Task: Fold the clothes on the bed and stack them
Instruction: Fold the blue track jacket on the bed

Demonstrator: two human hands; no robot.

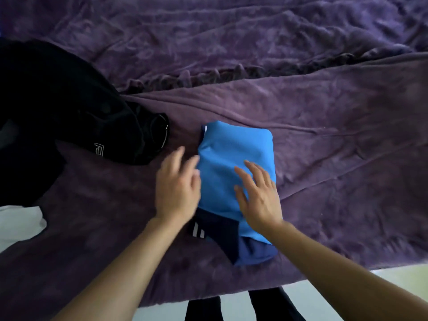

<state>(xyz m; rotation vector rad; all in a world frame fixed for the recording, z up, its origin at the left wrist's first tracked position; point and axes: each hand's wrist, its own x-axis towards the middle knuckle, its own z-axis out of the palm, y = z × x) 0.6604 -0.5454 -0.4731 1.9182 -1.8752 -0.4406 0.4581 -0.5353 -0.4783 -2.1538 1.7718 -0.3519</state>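
Note:
A bright blue garment [234, 154] lies folded into a rectangle on the purple bed cover [324, 126], with dark navy parts showing white stripes [215, 235] sticking out at its near end. My right hand [259, 195] lies flat on the blue fabric with straight, spread fingers. My left hand [177, 186] hovers with relaxed fingers at the garment's left edge and looks motion-blurred. A heap of black clothing [58, 107] with a small white logo sits at the left.
A white piece of fabric [19, 222] lies at the left edge near the black heap. The bed's near edge [231, 291] runs below my forearms, with pale floor and dark trouser legs beyond it. A ridge of bunched cover crosses the bed behind the garment.

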